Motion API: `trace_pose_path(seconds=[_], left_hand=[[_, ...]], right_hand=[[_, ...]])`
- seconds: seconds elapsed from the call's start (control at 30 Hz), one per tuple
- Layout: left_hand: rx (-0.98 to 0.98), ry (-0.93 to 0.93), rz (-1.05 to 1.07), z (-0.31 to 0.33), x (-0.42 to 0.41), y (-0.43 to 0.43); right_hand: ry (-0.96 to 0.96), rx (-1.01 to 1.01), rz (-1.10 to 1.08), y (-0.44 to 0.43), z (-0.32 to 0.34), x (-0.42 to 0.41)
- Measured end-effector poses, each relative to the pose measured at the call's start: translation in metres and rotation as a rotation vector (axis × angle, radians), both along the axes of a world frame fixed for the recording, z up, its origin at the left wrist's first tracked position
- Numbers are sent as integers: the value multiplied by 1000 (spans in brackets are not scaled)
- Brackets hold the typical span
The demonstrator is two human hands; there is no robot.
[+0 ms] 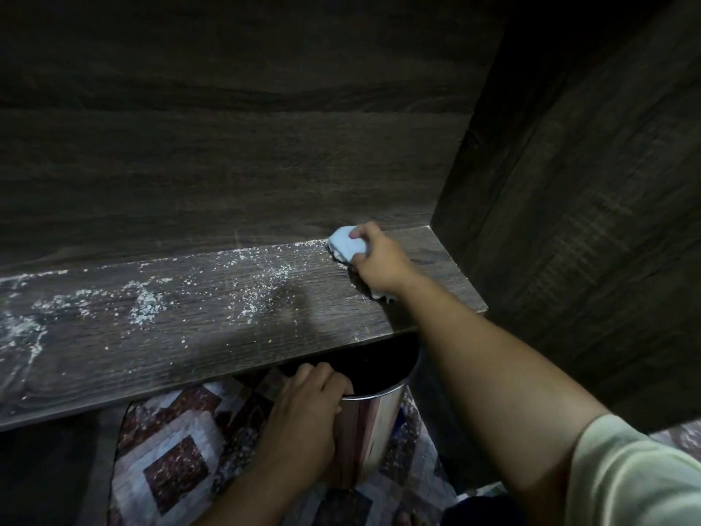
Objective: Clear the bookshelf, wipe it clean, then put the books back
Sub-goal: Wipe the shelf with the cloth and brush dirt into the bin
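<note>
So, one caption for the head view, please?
Right hand wipes the crumb-strewn shelf with a blue cloth; left hand holds a metal bin below.

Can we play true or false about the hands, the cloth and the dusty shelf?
1. The right hand holds a blue cloth on the shelf. True.
2. The left hand holds a book. False: it grips the rim of a metal bin.
3. The shelf has white crumbs on it. True.
4. The metal bin stands on top of the shelf. False: it is below the shelf's front edge.
</note>
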State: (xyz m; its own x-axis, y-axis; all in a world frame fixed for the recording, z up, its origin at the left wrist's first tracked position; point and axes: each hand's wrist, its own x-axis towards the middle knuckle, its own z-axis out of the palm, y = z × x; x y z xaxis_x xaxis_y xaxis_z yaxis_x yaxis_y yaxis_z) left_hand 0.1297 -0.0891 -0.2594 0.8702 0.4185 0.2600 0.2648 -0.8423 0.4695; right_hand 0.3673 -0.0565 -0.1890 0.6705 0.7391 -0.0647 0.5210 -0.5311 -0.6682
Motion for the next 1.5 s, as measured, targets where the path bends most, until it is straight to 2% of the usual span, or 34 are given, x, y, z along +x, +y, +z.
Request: trace_pose_path(seconds=[0.07,0.17,0.2,0.4,0.5,0.6,0.8,0.9,0.97,1.07,1.2,1.5], left_hand=[[-6,5,-5,1,-1,1],[-11,-1,-4,1,-2,3],[-11,-7,-4,1,-3,4],[-27,-12,15,0,-5,5],[-30,-23,32,-1,-5,6],[-19,-15,37,0,-7,5],[-20,14,36,5,-11,4],[-36,13,33,6,-15,5],[-43,16,28,7,-17,6],[-40,14,38,7,-20,6],[-23,14,28,10,-22,6],[-20,8,20,16,-28,5]], right_hand=[[-44,81,-73,-5,5,2],[-333,98,-296,-21,9,22],[-354,89,-360,-25,9,31],[-51,-29,-450,-28,-3,55],[-111,-51,-382,-24,-6,42],[-165,-23,-209,-22,-7,10],[-133,65,-5,-37,-13,-39],[-4,162,-63,-43,-2,-43],[-31,202,-162,-47,6,-35],[-155,98,-234,-52,12,-17],[-306,-190,-96,-60,1,-22],[-426,-238,209,-72,4,-55]])
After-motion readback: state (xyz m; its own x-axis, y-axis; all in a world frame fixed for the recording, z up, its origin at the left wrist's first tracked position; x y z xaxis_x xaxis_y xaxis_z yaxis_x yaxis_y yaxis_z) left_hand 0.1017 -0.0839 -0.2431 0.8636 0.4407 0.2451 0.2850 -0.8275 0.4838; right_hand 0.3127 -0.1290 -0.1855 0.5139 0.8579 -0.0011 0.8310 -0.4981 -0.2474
